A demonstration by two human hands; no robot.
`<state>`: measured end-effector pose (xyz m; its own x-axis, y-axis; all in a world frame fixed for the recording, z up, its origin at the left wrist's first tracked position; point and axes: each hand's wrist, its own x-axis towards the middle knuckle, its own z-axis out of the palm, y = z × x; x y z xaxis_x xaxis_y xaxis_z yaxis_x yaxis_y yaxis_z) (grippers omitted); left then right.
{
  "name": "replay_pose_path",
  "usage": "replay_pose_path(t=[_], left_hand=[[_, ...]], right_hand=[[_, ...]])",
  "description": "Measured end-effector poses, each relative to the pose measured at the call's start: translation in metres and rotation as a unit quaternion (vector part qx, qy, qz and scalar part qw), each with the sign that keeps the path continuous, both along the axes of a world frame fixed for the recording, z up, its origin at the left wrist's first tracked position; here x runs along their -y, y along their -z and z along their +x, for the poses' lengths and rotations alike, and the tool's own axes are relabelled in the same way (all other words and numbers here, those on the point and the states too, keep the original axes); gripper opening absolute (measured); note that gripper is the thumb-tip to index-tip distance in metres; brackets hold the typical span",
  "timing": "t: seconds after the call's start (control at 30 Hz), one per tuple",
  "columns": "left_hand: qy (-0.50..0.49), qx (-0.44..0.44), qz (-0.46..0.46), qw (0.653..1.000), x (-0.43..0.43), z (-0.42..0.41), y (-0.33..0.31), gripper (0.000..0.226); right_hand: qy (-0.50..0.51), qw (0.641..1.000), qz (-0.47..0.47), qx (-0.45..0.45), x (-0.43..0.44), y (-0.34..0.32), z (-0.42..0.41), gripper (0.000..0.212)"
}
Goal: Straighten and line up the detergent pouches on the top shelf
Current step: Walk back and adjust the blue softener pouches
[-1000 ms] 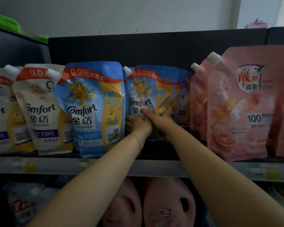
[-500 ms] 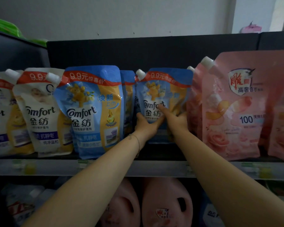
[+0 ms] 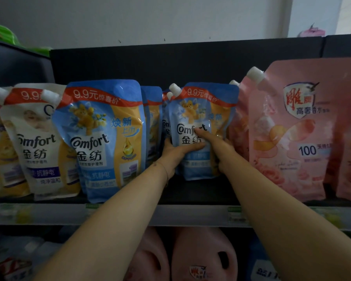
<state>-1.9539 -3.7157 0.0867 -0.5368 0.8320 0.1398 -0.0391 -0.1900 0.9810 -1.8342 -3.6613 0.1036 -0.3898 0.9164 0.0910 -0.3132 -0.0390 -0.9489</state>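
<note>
Two grips, left hand (image 3: 174,152) and right hand (image 3: 221,148), clasp the set-back blue pouch (image 3: 201,104) by its edges, bare shelf (image 3: 201,192) ahead.

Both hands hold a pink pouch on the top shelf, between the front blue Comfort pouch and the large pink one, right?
Not pink: in the head view the left hand and right hand hold a blue Comfort pouch. The rest stands.

Front blue pouch (image 3: 107,138): I read "9.9元惊喜价" on the red band, then "Comfort 金纺", "焕新 上市" and "抗静电".
Held blue pouch (image 3: 203,116): I read "9.9元惊喜价" and "Comfort 金纺"; the lower print is blurred.
Cream pouch (image 3: 36,138): I read "9.9", "Comfort 金纺", "抗静电".
Pink pouch (image 3: 292,159): I read "高奢香水" and "100".
Pink jug (image 3: 203,254): its small logo is unreadable to me.
</note>
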Motion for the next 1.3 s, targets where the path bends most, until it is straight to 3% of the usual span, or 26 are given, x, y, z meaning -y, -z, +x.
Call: replay_pose_path(t=[0.07, 0.2, 0.3, 0.37, 0.43, 0.47, 0.63, 0.73, 0.77, 0.83, 0.93, 1.03, 1.13, 1.23, 1.3], left_hand=[[-0.018, 0.008, 0.011, 1.000, 0.007, 0.005, -0.004, 0.124], [-0.056, 0.024, 0.009, 0.998, 0.019, 0.008, -0.009, 0.102], [-0.077, 0.016, 0.032, 0.996, 0.024, 0.001, -0.008, 0.110], [-0.094, -0.011, 0.048, 0.994, 0.028, -0.003, -0.006, 0.092], [-0.136, -0.047, 0.054, 0.988, 0.032, -0.002, -0.003, 0.071], [-0.161, -0.068, 0.040, 0.984, 0.032, -0.001, -0.001, 0.070], [-0.233, -0.111, -0.087, 0.962, 0.030, 0.013, 0.007, 0.097], [-0.256, -0.081, -0.162, 0.950, 0.031, 0.031, -0.004, 0.095], [-0.241, -0.060, -0.149, 0.957, 0.035, 0.032, -0.004, 0.090], [-0.228, -0.070, -0.125, 0.963, 0.043, 0.031, 0.002, 0.076], [-0.278, -0.081, -0.174, 0.941, 0.044, 0.051, -0.015, 0.063], [-0.253, -0.210, -0.187, 0.926, 0.066, 0.065, -0.015, 0.065], [-0.220, -0.328, -0.130, 0.909, 0.078, 0.069, -0.008, 0.056], [-0.139, -0.406, -0.043, 0.902, 0.080, 0.074, 0.005, 0.023], [-0.082, -0.461, -0.023, 0.883, 0.082, 0.079, 0.016, 0.013]], right_hand=[[-0.017, 1.000, -0.002, 0.005, 0.000, -0.001, -0.002, 0.058], [-0.005, 1.000, 0.002, 0.023, 0.005, -0.002, -0.012, 0.070], [0.012, 1.000, -0.001, 0.024, 0.015, -0.004, -0.018, 0.076], [0.029, 1.000, -0.003, 0.011, 0.024, -0.004, -0.027, 0.079], [0.049, 0.999, 0.001, 0.007, 0.030, 0.000, -0.038, 0.112], [0.058, 0.998, 0.013, 0.014, 0.033, 0.002, -0.040, 0.122], [0.049, 0.996, 0.020, 0.072, 0.031, 0.001, -0.035, 0.120], [0.036, 0.993, 0.020, 0.111, 0.039, -0.001, -0.029, 0.131], [0.028, 0.991, 0.027, 0.129, 0.042, 0.000, -0.027, 0.131], [0.031, 0.984, 0.057, 0.167, 0.050, 0.001, -0.019, 0.122], [0.059, 0.966, 0.130, 0.217, 0.057, 0.001, -0.001, 0.093], [0.066, 0.927, 0.236, 0.282, 0.068, -0.001, 0.022, 0.055], [0.070, 0.876, 0.322, 0.351, 0.083, -0.004, 0.050, 0.018], [0.127, 0.814, 0.375, 0.426, 0.093, 0.000, 0.077, 0.024], [0.154, 0.775, 0.391, 0.472, 0.097, 0.005, 0.093, 0.031]])
